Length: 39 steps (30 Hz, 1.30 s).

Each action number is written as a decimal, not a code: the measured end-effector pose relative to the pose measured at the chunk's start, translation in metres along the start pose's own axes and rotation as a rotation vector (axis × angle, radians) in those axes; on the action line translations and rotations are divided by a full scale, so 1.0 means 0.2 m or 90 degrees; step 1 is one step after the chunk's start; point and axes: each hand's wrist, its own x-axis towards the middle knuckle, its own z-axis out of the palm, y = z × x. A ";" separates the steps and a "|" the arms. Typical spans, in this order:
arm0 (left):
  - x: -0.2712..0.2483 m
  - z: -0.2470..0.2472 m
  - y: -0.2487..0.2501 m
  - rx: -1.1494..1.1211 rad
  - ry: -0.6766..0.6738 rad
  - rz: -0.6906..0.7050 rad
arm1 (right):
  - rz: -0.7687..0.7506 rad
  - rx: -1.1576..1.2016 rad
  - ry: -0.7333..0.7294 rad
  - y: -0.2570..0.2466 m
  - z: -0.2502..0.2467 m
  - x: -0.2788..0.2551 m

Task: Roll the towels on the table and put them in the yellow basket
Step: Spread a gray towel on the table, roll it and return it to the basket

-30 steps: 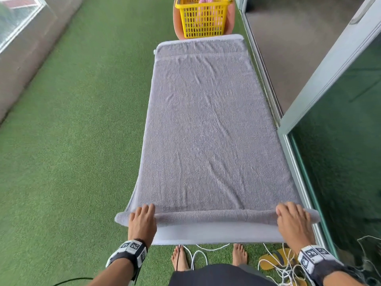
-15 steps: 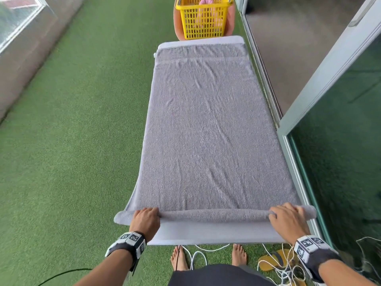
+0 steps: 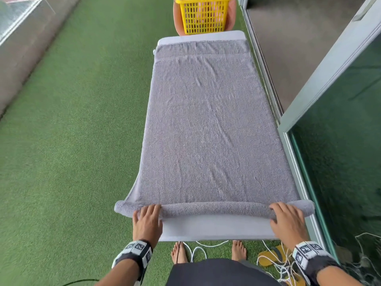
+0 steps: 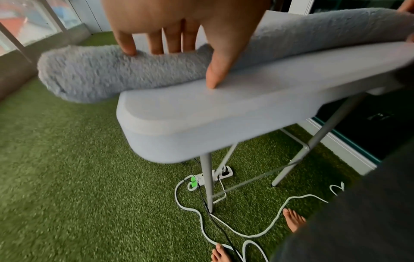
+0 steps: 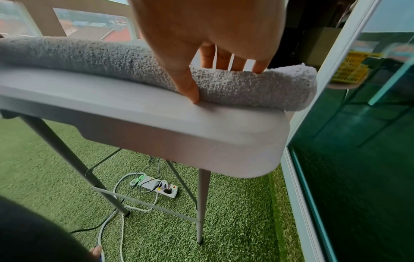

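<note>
- Towel [image 3: 208, 129] flat along table [image 3: 216, 228], near edge rolled into thin roll.
- Left hand [image 3: 146, 220], right hand [image 3: 287, 220] on roll ends: fingers straight, slightly apart, pressing on top; thumbs behind.
- Step: rolling, early.
- Next: push evenly toward basket [image 3: 203, 16] beyond table's far end.

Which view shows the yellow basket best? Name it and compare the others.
The head view: the basket stands past the table's far end, its mesh front clear, though its top is cropped. The right wrist view shows only a blurred reflection of it in the glass. The left wrist view does not show it.
</note>
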 end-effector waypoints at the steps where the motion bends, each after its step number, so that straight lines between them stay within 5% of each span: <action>1: 0.03 -0.03 0.00 0.020 -0.003 -0.003 | 0.009 -0.006 -0.018 -0.01 -0.02 0.01; 7: 0.09 -0.09 0.02 0.048 -0.045 0.017 | 0.005 -0.020 -0.057 -0.02 -0.09 0.08; 11: 0.14 -0.07 -0.02 0.041 0.076 0.005 | -0.013 0.061 0.061 -0.01 -0.14 0.14; 15: 0.06 0.01 -0.01 -0.016 0.033 0.071 | -0.028 0.026 -0.069 -0.01 -0.07 0.08; 18: -0.01 0.05 -0.01 -0.003 -0.024 0.070 | 0.004 0.028 -0.065 -0.02 -0.03 0.00; 23: -0.09 0.02 0.01 0.005 0.020 0.075 | -0.001 0.033 -0.049 -0.02 0.03 -0.08; 29: -0.05 0.02 -0.02 0.021 0.077 0.026 | 0.013 0.047 0.124 0.00 -0.01 -0.04; 34: -0.14 0.06 -0.04 0.005 0.027 0.101 | -0.049 0.048 0.054 0.02 0.08 -0.12; 39: -0.17 0.01 0.00 -0.027 0.029 0.088 | 0.031 0.037 -0.106 -0.03 -0.02 -0.12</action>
